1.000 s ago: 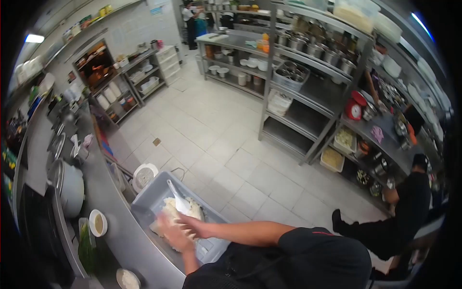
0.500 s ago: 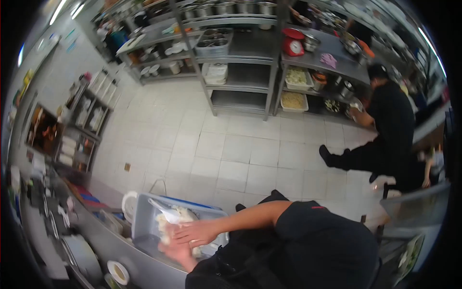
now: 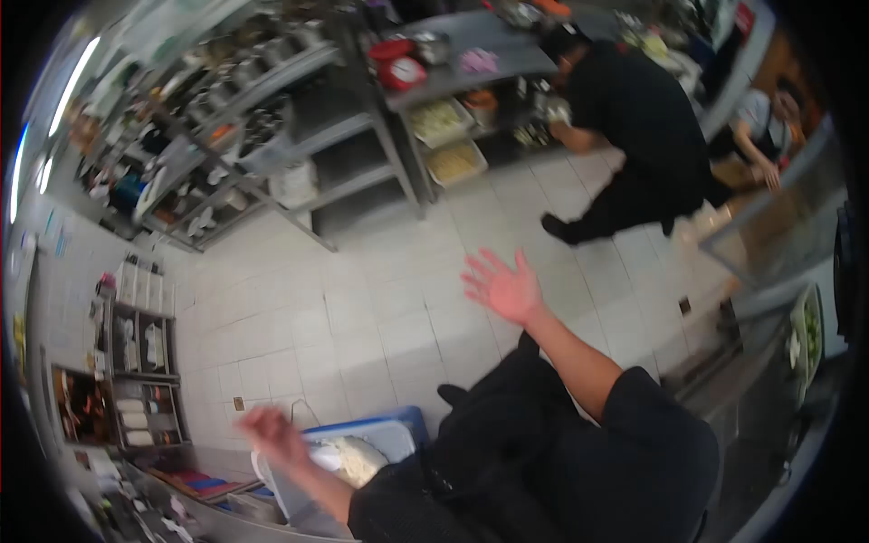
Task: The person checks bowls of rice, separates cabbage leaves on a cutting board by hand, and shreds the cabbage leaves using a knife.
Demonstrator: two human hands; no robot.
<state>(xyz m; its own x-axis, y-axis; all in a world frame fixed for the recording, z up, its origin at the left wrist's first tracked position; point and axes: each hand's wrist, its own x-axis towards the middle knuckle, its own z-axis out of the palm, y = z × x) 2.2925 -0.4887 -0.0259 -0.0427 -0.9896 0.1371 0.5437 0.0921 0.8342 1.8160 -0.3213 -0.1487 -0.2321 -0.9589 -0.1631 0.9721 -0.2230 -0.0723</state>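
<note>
My right hand (image 3: 502,286) is raised over the tiled floor, palm up, its fingers spread and nothing in it. At the lower left, my left hand (image 3: 274,436) is smeared by motion above the edge of a grey-blue tub (image 3: 398,434); how its fingers lie is hard to make out. A pale, crumbly white mass (image 3: 360,460) lies in the tub, with a white utensil (image 3: 324,454) beside it, partly behind my left forearm. Neither hand touches the mass.
A person in black (image 3: 634,118) bends at a lower shelf on the right. Another person (image 3: 760,127) is at the far right. Metal shelving (image 3: 362,127) stands ahead, by a red scale (image 3: 398,65). A steel counter (image 3: 217,520) runs along the lower left.
My hands, together over the tub before, have parted: the right one moved up and right, the left one to the left. The view has swung to the right.
</note>
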